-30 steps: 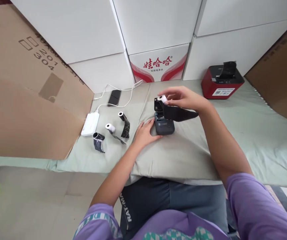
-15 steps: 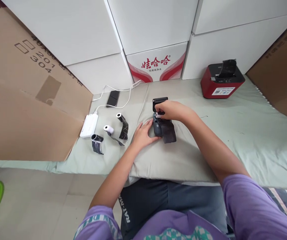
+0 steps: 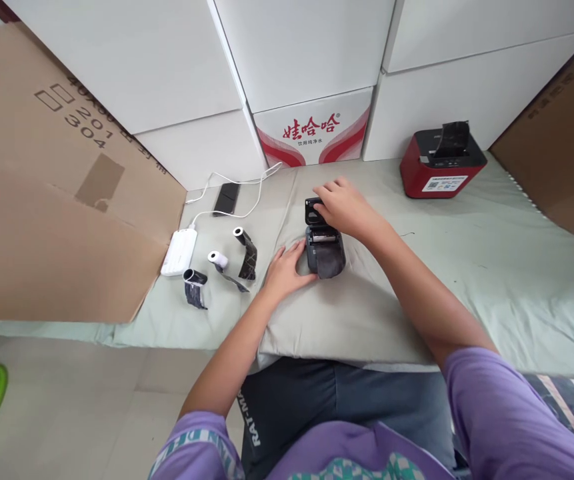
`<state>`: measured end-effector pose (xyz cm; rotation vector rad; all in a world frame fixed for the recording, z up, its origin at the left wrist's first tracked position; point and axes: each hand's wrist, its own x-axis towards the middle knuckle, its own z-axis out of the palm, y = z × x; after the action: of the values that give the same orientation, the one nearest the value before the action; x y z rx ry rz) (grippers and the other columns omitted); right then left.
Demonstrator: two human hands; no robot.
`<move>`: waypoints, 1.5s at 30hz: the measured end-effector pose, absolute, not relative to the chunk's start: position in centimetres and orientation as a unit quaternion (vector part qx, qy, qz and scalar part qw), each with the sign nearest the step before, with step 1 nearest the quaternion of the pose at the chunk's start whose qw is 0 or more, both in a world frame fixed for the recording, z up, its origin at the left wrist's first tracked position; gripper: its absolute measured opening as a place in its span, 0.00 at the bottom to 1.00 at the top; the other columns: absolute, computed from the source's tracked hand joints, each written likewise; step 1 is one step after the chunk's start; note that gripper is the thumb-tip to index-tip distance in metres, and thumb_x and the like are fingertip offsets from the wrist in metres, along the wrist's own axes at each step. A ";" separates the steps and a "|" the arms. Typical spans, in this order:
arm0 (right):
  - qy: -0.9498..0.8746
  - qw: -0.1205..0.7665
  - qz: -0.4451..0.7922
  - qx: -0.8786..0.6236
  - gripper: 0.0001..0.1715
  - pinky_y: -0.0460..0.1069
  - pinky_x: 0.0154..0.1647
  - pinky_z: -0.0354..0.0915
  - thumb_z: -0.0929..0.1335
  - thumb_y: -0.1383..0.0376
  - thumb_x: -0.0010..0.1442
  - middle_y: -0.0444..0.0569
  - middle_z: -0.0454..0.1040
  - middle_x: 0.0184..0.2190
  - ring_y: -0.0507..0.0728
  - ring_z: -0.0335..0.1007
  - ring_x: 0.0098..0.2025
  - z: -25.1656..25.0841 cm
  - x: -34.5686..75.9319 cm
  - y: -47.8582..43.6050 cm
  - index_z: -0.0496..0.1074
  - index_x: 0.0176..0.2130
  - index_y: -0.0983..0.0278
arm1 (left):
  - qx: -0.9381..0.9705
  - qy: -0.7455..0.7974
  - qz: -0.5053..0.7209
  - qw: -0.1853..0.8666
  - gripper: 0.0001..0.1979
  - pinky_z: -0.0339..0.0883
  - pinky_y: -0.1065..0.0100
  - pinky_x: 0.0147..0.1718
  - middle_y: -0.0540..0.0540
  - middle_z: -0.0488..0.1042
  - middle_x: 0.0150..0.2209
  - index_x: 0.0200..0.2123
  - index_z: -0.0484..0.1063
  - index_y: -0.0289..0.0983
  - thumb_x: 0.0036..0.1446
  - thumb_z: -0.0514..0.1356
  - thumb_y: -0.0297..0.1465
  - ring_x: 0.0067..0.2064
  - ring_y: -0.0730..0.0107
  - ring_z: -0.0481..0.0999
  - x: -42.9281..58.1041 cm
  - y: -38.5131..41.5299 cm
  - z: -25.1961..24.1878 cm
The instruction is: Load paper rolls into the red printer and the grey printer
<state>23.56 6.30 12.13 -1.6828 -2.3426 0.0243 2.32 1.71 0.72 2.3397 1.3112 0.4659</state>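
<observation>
A small dark portable printer lies on the cloth-covered surface with its black lid raised. A paper roll sits in its compartment, and the roll's dark loose end hangs over the front. My right hand holds the lid's right side, its thumb on the inner face. At the printer's left side, my left hand rests with fingers stretched, thumb against the lower corner. Further left stand a black-cored roll, a white roll and another roll, all with dark strips trailing.
A white power bank with a cable lies at the left, near a black phone. Towards the back right stands a red and black printer. White boxes line the back; cardboard panels flank the sides.
My right hand has let go of the paper roll, now down in the printer, and moved up to the lid. The loose end lies flatter over the printer. My left hand stays put.
</observation>
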 end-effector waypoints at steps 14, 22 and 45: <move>-0.761 -0.005 0.229 -0.607 0.33 0.53 0.48 0.71 0.72 0.61 0.65 0.61 0.75 0.63 0.66 0.78 0.54 11.5 25.7 6.3 0.69 0.66 0.65 | 0.837 0.478 0.164 0.211 0.49 0.47 0.47 0.76 0.35 0.64 0.73 0.75 0.56 0.39 0.55 0.71 0.39 0.75 0.52 0.63 2.2 1.6 0.4; -0.695 -0.050 0.383 -0.606 0.33 0.49 0.30 0.72 0.73 0.59 0.66 0.60 0.79 0.54 0.60 0.80 0.40 10.8 25.8 7.7 0.65 0.65 0.63 | 0.843 0.477 0.154 0.197 0.49 0.47 0.47 0.76 0.38 0.62 0.74 0.76 0.53 0.41 0.56 0.71 0.40 0.75 0.51 0.63 2.2 1.6 0.4; -0.640 0.275 0.251 -0.673 0.26 0.62 0.55 0.75 0.66 0.51 0.68 0.52 0.81 0.59 0.70 0.77 0.58 7.4 45.1 -3.2 0.81 0.57 0.56 | 0.908 0.320 0.174 0.207 0.50 0.57 0.47 0.73 0.30 0.71 0.68 0.74 0.56 0.33 0.56 0.70 0.51 0.66 0.47 0.75 21.8 -1.4 2.2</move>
<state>45.08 -3.22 7.44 -1.8081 -1.7192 0.6744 21.77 -1.42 2.21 2.5288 0.8916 0.4845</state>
